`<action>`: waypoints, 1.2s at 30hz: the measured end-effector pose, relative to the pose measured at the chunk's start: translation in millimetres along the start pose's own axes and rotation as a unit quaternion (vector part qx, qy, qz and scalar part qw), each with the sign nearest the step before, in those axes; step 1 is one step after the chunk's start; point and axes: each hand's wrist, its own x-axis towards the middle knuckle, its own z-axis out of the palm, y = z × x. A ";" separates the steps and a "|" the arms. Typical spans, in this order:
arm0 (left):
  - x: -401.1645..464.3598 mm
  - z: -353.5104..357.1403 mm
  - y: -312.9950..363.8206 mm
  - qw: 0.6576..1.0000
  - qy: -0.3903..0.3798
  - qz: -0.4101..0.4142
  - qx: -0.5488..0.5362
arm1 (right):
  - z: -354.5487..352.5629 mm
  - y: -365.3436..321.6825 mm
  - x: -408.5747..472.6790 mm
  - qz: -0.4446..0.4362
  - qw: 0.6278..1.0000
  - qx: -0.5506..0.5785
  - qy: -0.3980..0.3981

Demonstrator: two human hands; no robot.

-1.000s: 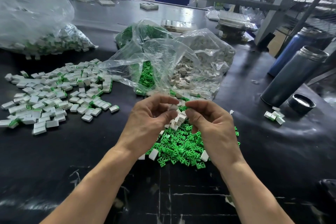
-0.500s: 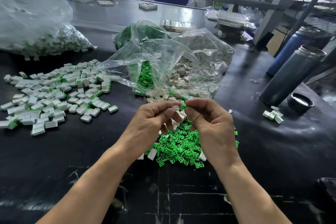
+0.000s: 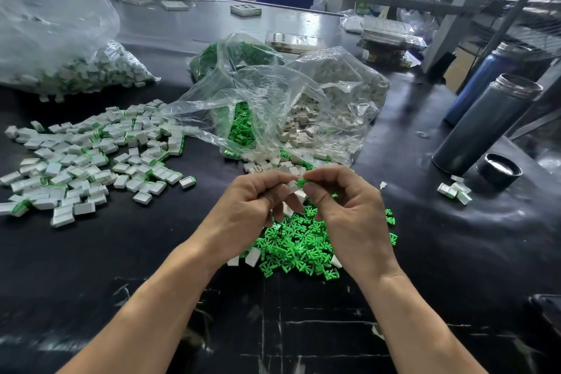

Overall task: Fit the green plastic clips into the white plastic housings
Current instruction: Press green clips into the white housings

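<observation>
- Black worktop (image 3: pixel 455 252), scuffed white near the front edge.
- Far left: big clear bag (image 3: pixel 60 48) part filled with white-and-green pieces.
- Left of centre: loose spread of fitted housings (image 3: pixel 91 161), white with green edges showing; too many to count.
- Centre back: two open clear bags side by side, touching, mouths toward the front. Clip bag (image 3: pixel 239 76) on the left, housing bag (image 3: pixel 340 94) on the right; both spilling onto the worktop.
- Loose film from those bags draped low, just behind the hands, partly veiling the spilled parts.
- Right: two tall flasks, one blue (image 3: pixel 485 82) behind, one grey (image 3: pixel 482 124) in front with top off; one black cap (image 3: pixel 499 170) just beside the grey base.
- Small cluster of fitted pieces (image 3: pixel 455 191) near the cap, about four.
- Far back: shelving posts, trays and boxes, blurred.
- Heap of loose clips (image 3: pixel 297 249) under and between the wrists, with a few white housings at its edges; partly hidden by both hands.
- Left hand (image 3: pixel 252 209): fingers curled, thumb and fingertips pinching one white housing (image 3: pixel 293 187) above the heap.
- Right hand (image 3: pixel 349 209): fingers curled, thumb and forefinger pinching one green clip (image 3: pixel 302 183).
- Clip touching the housing's right end; whether seated inside, cannot tell.
</observation>
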 end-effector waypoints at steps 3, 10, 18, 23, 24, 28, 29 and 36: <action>0.1 -0.1 0.3 1.000 0.001 0.001 0.013 | -0.5 0.9 -0.2 0.005 1.000 -0.007 -0.005; -0.2 1.9 -0.6 0.999 0.029 0.009 0.039 | 2.1 2.3 -0.6 0.009 0.999 -0.032 -0.021; 0.2 2.1 3.0 0.999 0.036 0.016 0.036 | 2.1 0.3 -1.1 0.045 0.999 0.012 -0.025; 0.9 1.8 1.1 0.998 0.058 0.012 0.027 | 1.0 -0.6 -1.9 0.052 0.998 -0.008 -0.022; 1.3 1.0 1.0 0.998 0.061 0.010 0.020 | 1.2 -1.0 -2.2 0.050 0.998 -0.016 -0.017; 2.4 -0.1 3.3 0.997 0.069 0.020 0.004 | 2.2 -1.3 -3.7 0.047 0.998 -0.041 0.002; 2.3 0.2 3.4 0.997 0.075 0.024 0.009 | 2.4 -1.2 -3.6 0.048 0.998 -0.046 0.007; 0.0 6.9 7.6 0.993 0.105 0.034 0.035 | 5.3 -1.2 -6.9 0.054 0.995 -0.085 0.019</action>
